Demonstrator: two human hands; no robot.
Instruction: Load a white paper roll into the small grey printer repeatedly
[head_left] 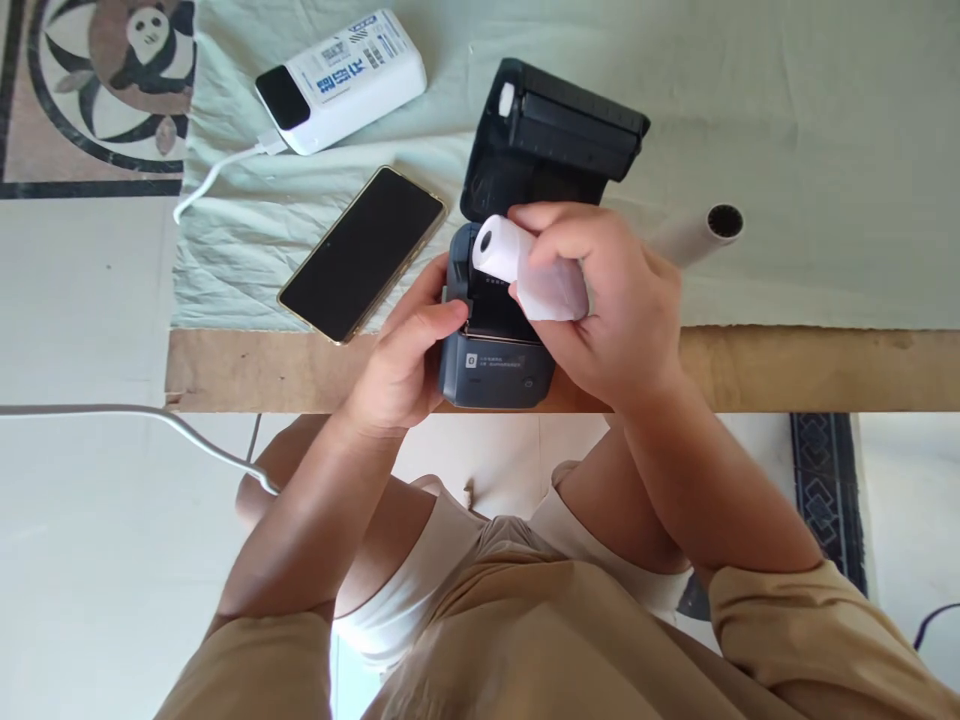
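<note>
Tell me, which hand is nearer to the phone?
The left hand. It grips the printer's left side, just right of the phone. The right hand holds the paper roll over the printer, farther from the phone.

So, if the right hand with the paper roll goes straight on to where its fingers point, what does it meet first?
Probably the left hand: the right hand points leftward, holding the paper roll above the open printer. Depth is unclear, so it might touch the printer's edge first.

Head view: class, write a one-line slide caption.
Right hand holds a paper roll over an open printer steadied by the left hand.
</note>
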